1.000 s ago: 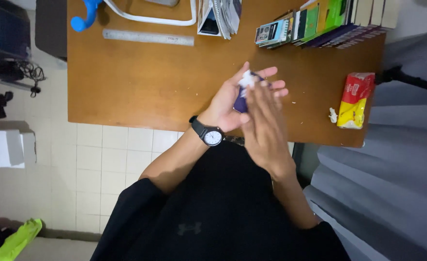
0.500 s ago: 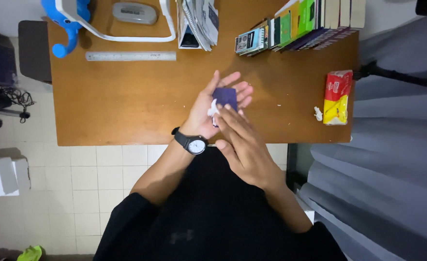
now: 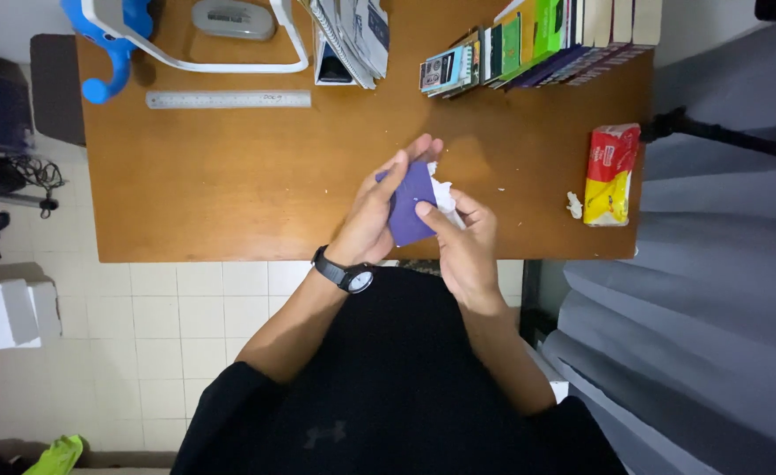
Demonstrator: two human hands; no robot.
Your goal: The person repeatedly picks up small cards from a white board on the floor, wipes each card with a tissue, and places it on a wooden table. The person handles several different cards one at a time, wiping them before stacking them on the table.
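Observation:
A flat purple card-like object (image 3: 410,202) is held between both hands above the near edge of the wooden desk (image 3: 229,176). My left hand (image 3: 375,211), with a black wristwatch (image 3: 344,271), grips its left side, fingers curled over the top. My right hand (image 3: 462,242) pinches its right edge with the thumb. A crumpled white tissue (image 3: 443,192) is pressed between my right fingers and the back of the purple object. Both forearms rise from my black shirt below.
A red and yellow tissue pack (image 3: 610,174) lies at the desk's right with a tissue scrap (image 3: 573,205) beside it. A metal ruler (image 3: 228,99), a white frame (image 3: 203,53), a blue toy (image 3: 98,53) and a book row (image 3: 537,40) line the far side. Grey curtain on the right.
The purple object has turned from lying on my left palm to standing gripped by both hands. My right hand shifted from wiping over it to pinching its right edge with the tissue behind.

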